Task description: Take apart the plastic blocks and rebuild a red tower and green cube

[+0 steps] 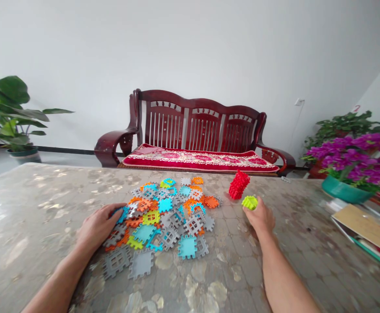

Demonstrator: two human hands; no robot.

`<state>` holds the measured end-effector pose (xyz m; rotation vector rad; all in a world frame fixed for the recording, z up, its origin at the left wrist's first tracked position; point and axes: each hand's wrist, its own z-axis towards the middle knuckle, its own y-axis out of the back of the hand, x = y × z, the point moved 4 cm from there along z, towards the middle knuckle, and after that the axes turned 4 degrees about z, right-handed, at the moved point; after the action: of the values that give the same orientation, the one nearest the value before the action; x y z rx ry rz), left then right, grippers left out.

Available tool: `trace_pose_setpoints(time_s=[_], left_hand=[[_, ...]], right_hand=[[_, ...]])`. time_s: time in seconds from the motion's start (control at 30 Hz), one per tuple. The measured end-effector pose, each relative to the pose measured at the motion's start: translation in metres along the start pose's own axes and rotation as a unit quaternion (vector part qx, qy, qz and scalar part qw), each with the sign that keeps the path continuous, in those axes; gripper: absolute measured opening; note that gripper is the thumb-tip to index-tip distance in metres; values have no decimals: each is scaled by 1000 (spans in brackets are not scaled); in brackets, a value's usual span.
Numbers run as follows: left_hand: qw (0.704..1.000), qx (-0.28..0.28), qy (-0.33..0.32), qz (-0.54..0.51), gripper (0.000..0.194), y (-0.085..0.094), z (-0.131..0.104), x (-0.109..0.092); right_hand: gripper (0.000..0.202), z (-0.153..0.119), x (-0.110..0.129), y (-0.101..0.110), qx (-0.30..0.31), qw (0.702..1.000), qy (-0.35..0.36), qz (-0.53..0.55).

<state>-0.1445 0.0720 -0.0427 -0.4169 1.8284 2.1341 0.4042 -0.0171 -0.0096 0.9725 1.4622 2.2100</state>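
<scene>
Square plastic tiles with notched edges, in grey, orange, blue and lime, lie in a loose pile on the patterned table. A stack of red tiles stands, leaning a little, to the right of the pile. My right hand is closed on a small stack of lime tiles, just in front of the red stack. At the left edge of the pile, my left hand has its fingertips on a blue tile; whether it grips the tile is unclear.
Purple flowers in a teal pot and a stack of papers are at the table's right side. Beyond the table stands a dark red wooden bench. A leafy potted plant is at the far left.
</scene>
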Motion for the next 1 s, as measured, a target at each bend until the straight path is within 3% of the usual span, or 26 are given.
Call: trace_pose_setpoints(time_s=[0.47,0.57,0.67,0.77,0.83,0.9,1.0], left_hand=[[1000,-8,-15,1,46,2,-1,-3],[1000,-8,-12,2,46,2,-1,-5],[1000,-8,-10,0,46,3,-2,-7],[1000,-13,-12,0,45,4,-3,-9],[1000,-18,-15,3,44,5,-4,-10],[1000,-23,-14,5,43,6,-5,-11],[999,-29,-17,-4,42,4,-5,-11]], right_hand=[[76,-2,9,-5,7,1000,25,-5],[81,-6,10,1,-22,1000,21,1],[77,-9,11,11,-104,994,32,21],[64,-14,20,17,-200,972,96,78],[52,-18,33,16,-215,953,170,132],[40,-24,53,9,-187,931,249,188],[32,-38,95,-7,-94,904,333,250]])
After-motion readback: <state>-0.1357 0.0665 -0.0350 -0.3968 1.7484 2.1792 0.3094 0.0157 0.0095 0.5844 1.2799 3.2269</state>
